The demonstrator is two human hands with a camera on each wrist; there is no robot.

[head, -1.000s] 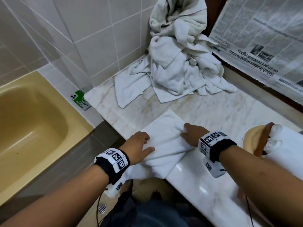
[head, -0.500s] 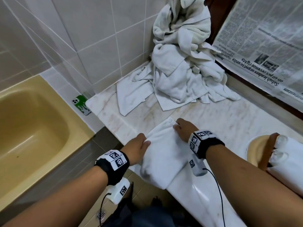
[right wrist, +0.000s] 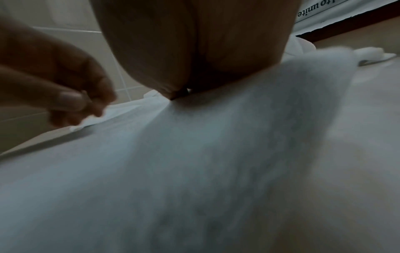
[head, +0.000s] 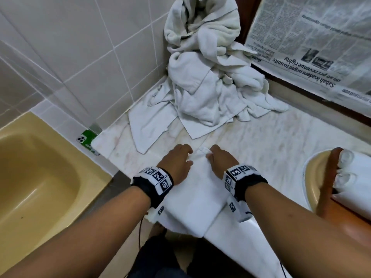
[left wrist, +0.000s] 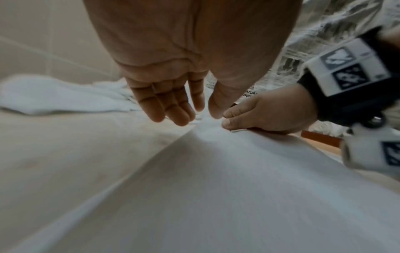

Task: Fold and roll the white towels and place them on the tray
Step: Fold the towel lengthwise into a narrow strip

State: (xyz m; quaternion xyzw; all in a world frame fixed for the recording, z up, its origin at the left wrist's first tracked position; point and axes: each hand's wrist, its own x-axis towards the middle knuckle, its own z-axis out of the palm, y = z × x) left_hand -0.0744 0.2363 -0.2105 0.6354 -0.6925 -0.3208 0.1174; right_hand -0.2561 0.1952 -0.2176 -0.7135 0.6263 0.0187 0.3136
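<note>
A white towel (head: 194,197) lies folded into a narrow strip on the marble counter (head: 281,145), its near end hanging over the front edge. My right hand (head: 219,160) pinches the strip's far corner; the left wrist view shows its curled fingers (left wrist: 236,118) on the cloth. My left hand (head: 177,163) rests beside it with nearly straight fingertips (left wrist: 173,116) touching the towel (left wrist: 216,171). In the right wrist view the towel (right wrist: 173,171) fills the frame under my palm. A brown tray (head: 329,177) at the right carries rolled white towels (head: 353,183).
A heap of loose white towels (head: 206,77) fills the tiled corner at the back of the counter. Newspaper (head: 311,47) covers the wall at the back right. A green phone (head: 88,139) leans at the counter's left end, above a yellow bathtub (head: 36,177).
My left hand brought the towel's left side over to the right, making the strip narrower. Both hands now sit close together at its far end.
</note>
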